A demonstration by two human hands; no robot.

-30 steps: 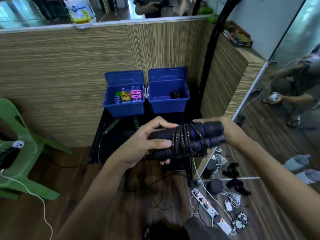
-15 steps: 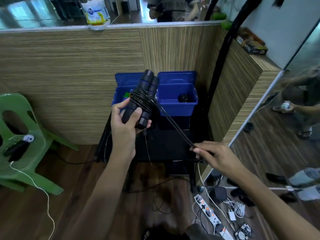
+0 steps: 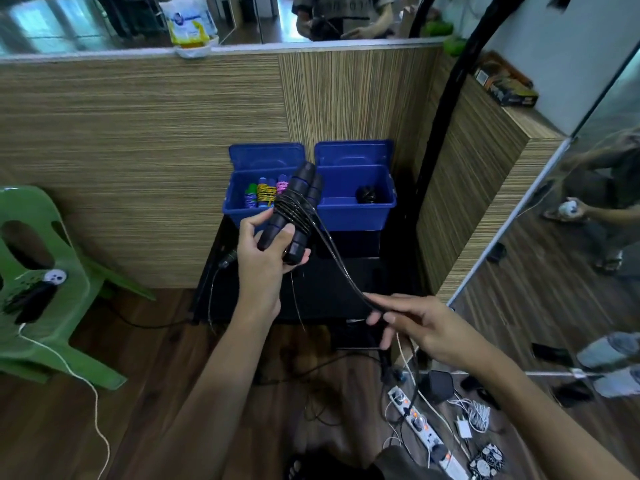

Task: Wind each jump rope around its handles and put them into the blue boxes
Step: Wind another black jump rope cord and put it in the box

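The left hand point(image 3: 265, 252) grips a black jump rope point(image 3: 294, 216) by the lower part of its two handles, which are held together side by side and tilted up and to the right, their upper ends reaching in front of the gap between the two blue boxes. Several turns of the black cord are already wound around the middle of the handles, and a free length of cord point(image 3: 341, 268) runs down and to the right from the coil to the right hand point(image 3: 420, 327), where it is pinched between thumb and forefinger — the remaining fingers are loosely curled below it. Behind the handles, the left blue box point(image 3: 242, 211) stands with its lid open against the wood-grain partition point(image 3: 145, 140) and holds wound ropes in green, yellow and pink, standing upright. Just beside it, the right blue box point(image 3: 353, 214) is also open, with one dark bundle point(image 3: 367, 194) lying inside near its right wall. Both boxes rest on a dark surface point(image 3: 325, 289) set against the partition. A green plastic chair point(image 3: 41, 271) stands well apart on the left, on the wooden floor point(image 3: 138, 393). To the lower right of the floor lie a white power strip point(image 3: 420, 424), chargers and tangled cables — near the mirrored wall point(image 3: 588, 237).
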